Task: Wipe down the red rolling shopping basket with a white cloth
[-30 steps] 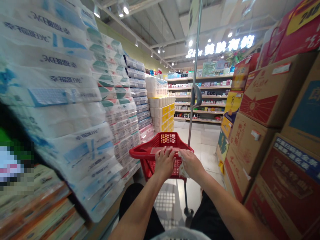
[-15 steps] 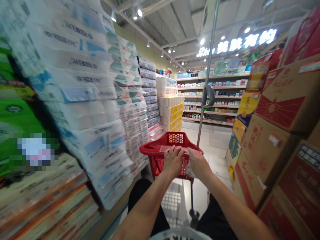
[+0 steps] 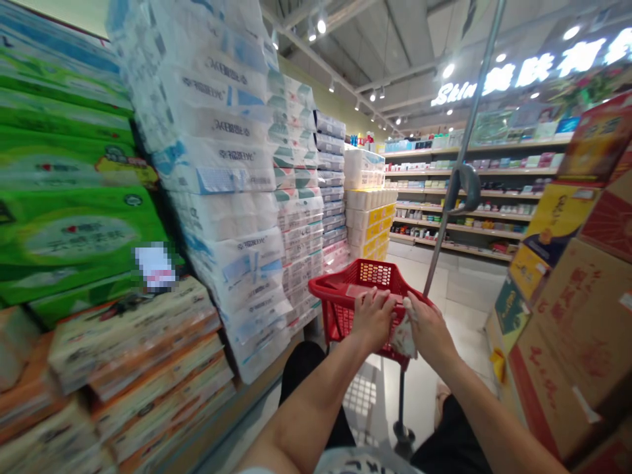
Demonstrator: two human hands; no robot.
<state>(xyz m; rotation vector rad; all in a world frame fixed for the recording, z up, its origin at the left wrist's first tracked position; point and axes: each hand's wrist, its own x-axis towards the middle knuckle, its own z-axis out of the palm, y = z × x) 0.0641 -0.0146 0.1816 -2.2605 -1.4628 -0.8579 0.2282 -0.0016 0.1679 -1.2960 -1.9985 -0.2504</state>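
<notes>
In front of me is a red shopping cart [image 3: 332, 289] with a latticed basket. My left hand [image 3: 372, 321] is closed over its near handle, knuckles up. My right hand [image 3: 434, 334] grips a crumpled, whitish cloth [image 3: 405, 337] against the right part of the same handle. The cloth hangs down between the two hands; whether it is fabric or tissue I cannot tell. A slanting metal pole [image 3: 474, 125] with a grey hook-shaped fitting [image 3: 461, 189] rises just beyond my right hand, at the cart's right side.
Tall stacks of white paper packs [image 3: 232, 197] and green packs [image 3: 74, 224] line the left side, with orange-edged packs [image 3: 162, 388] low down. Cardboard cartons [image 3: 577, 322] are piled along the right. Pale floor tiles [image 3: 459, 283] lead to stocked shelves [image 3: 474, 171] at the back.
My view has swung left, so the cart, both hands and the stacks appear farther right. More of the green packs shows. Both hands stay on the handle.
</notes>
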